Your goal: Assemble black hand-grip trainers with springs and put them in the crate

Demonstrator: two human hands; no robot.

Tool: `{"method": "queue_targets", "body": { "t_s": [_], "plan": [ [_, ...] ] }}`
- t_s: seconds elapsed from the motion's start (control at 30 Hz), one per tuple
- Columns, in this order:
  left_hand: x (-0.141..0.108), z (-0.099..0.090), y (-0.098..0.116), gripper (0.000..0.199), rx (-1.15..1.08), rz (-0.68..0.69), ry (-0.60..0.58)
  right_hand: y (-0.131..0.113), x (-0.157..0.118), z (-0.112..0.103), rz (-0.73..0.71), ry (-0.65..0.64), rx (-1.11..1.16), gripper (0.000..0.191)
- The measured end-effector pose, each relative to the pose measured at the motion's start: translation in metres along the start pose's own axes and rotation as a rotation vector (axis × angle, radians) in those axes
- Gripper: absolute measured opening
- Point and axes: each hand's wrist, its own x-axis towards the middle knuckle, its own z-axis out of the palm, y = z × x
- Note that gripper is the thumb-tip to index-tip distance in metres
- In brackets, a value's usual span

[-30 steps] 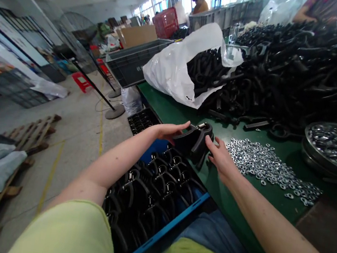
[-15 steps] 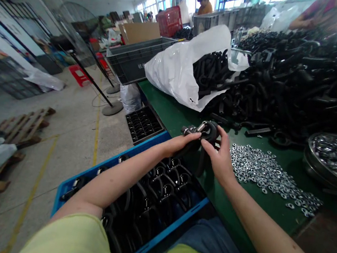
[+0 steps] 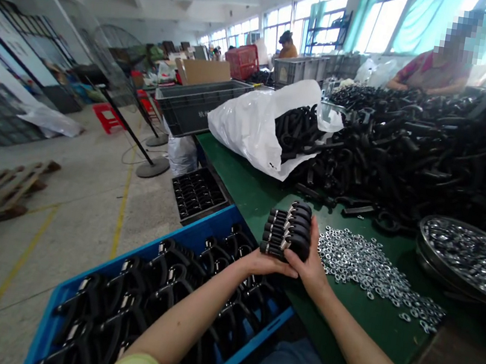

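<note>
A stack of several black curved parts with silver springs (image 3: 293, 231) is held between both hands above the green table's near edge. My left hand (image 3: 269, 264) supports the stack from below, its fingers reaching under it. Along the right side and lower corner, my right hand (image 3: 311, 265) grips the same stack, thumb in front. Below and to the left, a blue crate (image 3: 138, 224) holds rows of similar black parts (image 3: 173, 284). Small silver rings (image 3: 363, 264) lie spread on the table to the right of my right hand.
Behind the hands stand a white bag (image 3: 246, 125) of black parts and a large black heap (image 3: 429, 155). A metal bowl (image 3: 465, 252) of shiny pieces is at the right. A grey crate (image 3: 190, 107) sits farther back. A person (image 3: 437, 74) is behind the heap.
The view has tilted up, so more of the room shows. The held parts now face the camera as an aligned stack, with my left hand beneath them instead of at their side.
</note>
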Motion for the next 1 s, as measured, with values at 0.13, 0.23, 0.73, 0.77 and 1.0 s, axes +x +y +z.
{"method": "queue_targets", "body": {
  "t_s": [0.13, 0.23, 0.73, 0.77, 1.0],
  "plan": [
    [0.004, 0.004, -0.003, 0.046, 0.029, 0.076, 0.098, -0.007, -0.003, -0.001, -0.012, 0.062, 0.080, 0.087],
    [0.008, 0.005, -0.009, 0.057, 0.044, 0.124, 0.102, -0.006, -0.005, -0.004, -0.057, 0.064, 0.042, 0.091],
    [0.007, 0.007, 0.004, 0.064, 0.022, 0.137, 0.067, -0.003, -0.012, -0.002, 0.037, 0.105, 0.156, 0.093],
    [0.000, 0.009, 0.005, 0.063, 0.027, 0.145, 0.107, -0.009, -0.016, 0.000, 0.049, 0.096, 0.159, 0.093],
    [-0.124, 0.035, 0.011, 0.059, -0.163, -0.040, 0.584, -0.069, -0.053, 0.027, -0.064, -0.329, 0.163, 0.085]
  ]
}}
